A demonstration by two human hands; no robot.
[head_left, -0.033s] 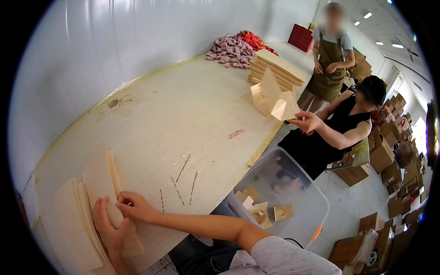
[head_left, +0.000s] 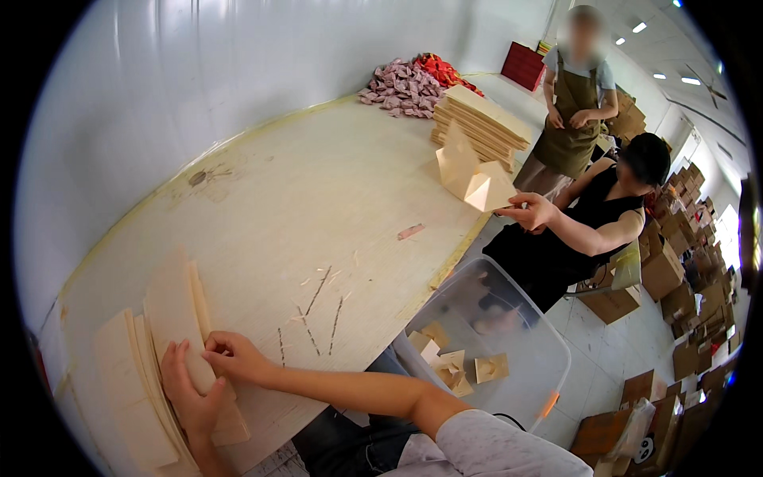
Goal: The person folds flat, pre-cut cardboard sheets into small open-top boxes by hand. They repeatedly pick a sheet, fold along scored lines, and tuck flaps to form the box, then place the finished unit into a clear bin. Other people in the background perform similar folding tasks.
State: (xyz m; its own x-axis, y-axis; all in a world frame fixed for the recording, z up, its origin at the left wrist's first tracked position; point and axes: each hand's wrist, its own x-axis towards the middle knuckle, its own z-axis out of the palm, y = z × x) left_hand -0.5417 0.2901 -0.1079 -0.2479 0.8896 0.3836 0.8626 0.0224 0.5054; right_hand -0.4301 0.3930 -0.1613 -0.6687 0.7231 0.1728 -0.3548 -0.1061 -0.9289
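At the tabletop's [head_left: 262,230] near-left corner, the left hand [head_left: 194,396], fingers spread, seemingly steadies the pale sheets [head_left: 171,306] for the right hand [head_left: 238,362] pinching their edge.

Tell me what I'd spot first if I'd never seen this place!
Probably the bright heap of pink and red pieces, far back on the table. Next, maybe the bent pale sheet in a co-worker's hand at the right, above a see-through plastic tub. Then, at lower left, the person's left hand and right hand on upright pale sheets.
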